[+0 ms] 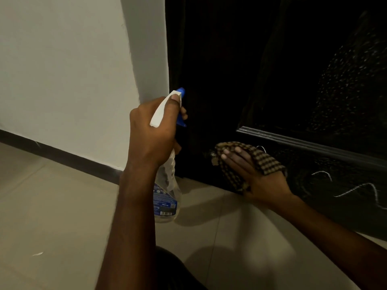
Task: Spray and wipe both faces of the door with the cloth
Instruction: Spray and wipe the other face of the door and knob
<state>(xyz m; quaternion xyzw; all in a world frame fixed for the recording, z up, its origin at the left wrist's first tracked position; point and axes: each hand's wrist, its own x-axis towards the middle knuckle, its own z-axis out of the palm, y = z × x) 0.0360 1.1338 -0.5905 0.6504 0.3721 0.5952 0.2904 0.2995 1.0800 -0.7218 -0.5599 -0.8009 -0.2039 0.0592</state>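
wiping step, low on one door face. my right hand (259, 178), centre right of the frame, lies flat on the checked cloth (270, 164). its fingers are straight and close together, and they press the cloth onto the black door (272, 59) just below the moulding (314, 143) and beside a small metal fitting (213, 159). my left hand (152, 132), centre frame, grips the spray bottle (166, 197) upright by its neck. the fingers curl round it, the thumb lies along the white head, one fingertip sits at the blue trigger, and the nozzle points toward the door. fine droplets (345, 91) speckle the panel at upper right, so i judge this face sprayed and only partly wiped. the next move, as i judge it, is to sweep the cloth with even pressure along the bottom rail, then up over the wet panel. the other face is not in view.
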